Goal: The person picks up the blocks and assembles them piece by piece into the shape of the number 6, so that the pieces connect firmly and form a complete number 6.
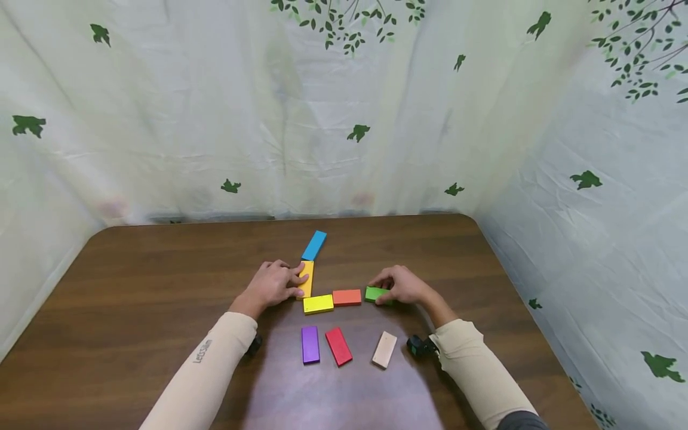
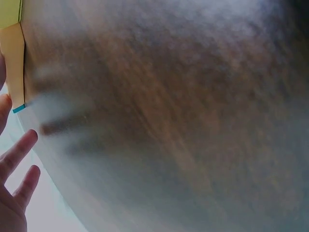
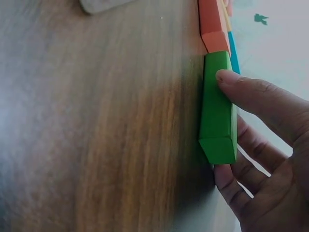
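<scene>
My right hand point(image 1: 405, 285) pinches a green block point(image 3: 217, 111), thumb on its near side and fingers behind it. The green block lies just right of an orange block point(image 1: 346, 297), a small gap between them in the head view. That block adjoins a yellow block point(image 1: 318, 304). From its left end an amber block point(image 1: 307, 276) runs away from me, and a blue block point(image 1: 314, 245) continues at a slant. My left hand point(image 1: 273, 283) rests its fingertips on the amber block; in the left wrist view its outer fingers point(image 2: 21, 150) are spread and straight.
Nearer to me lie a purple block point(image 1: 310, 345), a red block point(image 1: 338, 346) and a pale wooden block point(image 1: 384, 350). They all lie on a brown wood-grain table point(image 1: 161, 280). A white curtain point(image 1: 188, 119) with leaf prints hangs behind the table.
</scene>
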`<act>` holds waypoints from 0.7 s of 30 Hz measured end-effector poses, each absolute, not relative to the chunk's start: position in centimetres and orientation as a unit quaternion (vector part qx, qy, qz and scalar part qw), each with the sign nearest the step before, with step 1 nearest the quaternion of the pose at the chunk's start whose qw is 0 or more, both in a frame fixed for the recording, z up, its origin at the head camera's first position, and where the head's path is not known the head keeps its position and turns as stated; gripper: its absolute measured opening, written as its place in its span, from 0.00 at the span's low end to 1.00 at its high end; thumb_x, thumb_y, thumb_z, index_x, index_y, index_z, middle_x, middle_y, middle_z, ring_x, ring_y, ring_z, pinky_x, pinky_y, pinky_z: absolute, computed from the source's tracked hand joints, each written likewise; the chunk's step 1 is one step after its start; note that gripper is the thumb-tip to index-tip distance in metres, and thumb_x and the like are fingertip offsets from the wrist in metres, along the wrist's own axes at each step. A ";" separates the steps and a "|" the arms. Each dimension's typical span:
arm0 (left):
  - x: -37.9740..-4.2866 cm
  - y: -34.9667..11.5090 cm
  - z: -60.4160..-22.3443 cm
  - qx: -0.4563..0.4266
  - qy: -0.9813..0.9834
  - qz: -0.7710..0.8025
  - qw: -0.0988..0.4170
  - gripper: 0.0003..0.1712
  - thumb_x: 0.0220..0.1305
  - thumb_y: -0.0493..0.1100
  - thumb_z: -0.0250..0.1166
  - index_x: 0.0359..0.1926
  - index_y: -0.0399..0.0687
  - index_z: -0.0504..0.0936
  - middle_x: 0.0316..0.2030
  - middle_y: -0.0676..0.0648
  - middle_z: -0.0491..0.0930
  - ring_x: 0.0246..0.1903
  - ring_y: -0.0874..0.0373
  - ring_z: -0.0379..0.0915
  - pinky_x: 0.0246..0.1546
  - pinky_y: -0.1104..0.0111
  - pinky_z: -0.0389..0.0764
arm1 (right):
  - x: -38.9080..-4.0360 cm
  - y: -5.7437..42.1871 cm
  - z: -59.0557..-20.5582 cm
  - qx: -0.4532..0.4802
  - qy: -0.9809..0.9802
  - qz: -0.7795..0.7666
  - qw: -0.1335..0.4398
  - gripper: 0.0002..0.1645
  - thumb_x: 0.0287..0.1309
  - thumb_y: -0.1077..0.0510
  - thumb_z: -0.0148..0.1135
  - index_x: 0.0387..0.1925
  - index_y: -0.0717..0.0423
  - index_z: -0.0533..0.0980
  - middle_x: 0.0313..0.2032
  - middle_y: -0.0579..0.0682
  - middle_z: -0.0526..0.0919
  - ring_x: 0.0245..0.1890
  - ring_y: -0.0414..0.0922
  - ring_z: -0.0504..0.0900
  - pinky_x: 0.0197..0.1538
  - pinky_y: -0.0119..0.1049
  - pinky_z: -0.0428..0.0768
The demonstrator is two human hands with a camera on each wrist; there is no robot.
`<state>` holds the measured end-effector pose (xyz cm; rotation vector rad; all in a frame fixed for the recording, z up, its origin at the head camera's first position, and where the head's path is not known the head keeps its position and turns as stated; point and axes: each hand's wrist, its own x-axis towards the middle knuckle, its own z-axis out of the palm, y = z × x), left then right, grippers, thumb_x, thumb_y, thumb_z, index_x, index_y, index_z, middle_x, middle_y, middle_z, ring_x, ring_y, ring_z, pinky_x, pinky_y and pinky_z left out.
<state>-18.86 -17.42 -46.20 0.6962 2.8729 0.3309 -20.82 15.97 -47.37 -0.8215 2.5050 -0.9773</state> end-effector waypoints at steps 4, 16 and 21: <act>-18.7 -17.4 -46.3 0.232 0.962 0.115 0.085 0.29 0.57 0.54 0.68 0.59 0.52 0.77 0.66 0.47 0.67 0.58 0.40 0.67 0.56 0.47 0.64 | -20.7 16.0 -47.5 -0.289 0.877 -0.348 0.163 0.20 0.45 0.60 0.77 0.44 0.58 0.84 0.36 0.46 0.83 0.32 0.39 0.77 0.36 0.31 0.77; -18.4 -17.5 -46.6 0.232 0.963 0.119 0.073 0.28 0.56 0.54 0.69 0.58 0.52 0.78 0.65 0.47 0.69 0.57 0.41 0.68 0.55 0.47 0.65 | -20.5 15.8 -47.6 -0.292 0.875 -0.351 0.162 0.20 0.45 0.61 0.76 0.44 0.57 0.84 0.37 0.46 0.82 0.33 0.38 0.77 0.36 0.31 0.77; -18.5 -17.6 -46.2 0.233 0.963 0.116 0.073 0.28 0.56 0.53 0.68 0.58 0.52 0.78 0.65 0.47 0.69 0.57 0.41 0.67 0.55 0.47 0.65 | -20.4 15.7 -47.2 -0.296 0.873 -0.353 0.160 0.20 0.46 0.62 0.75 0.44 0.58 0.84 0.38 0.47 0.83 0.34 0.39 0.78 0.38 0.31 0.77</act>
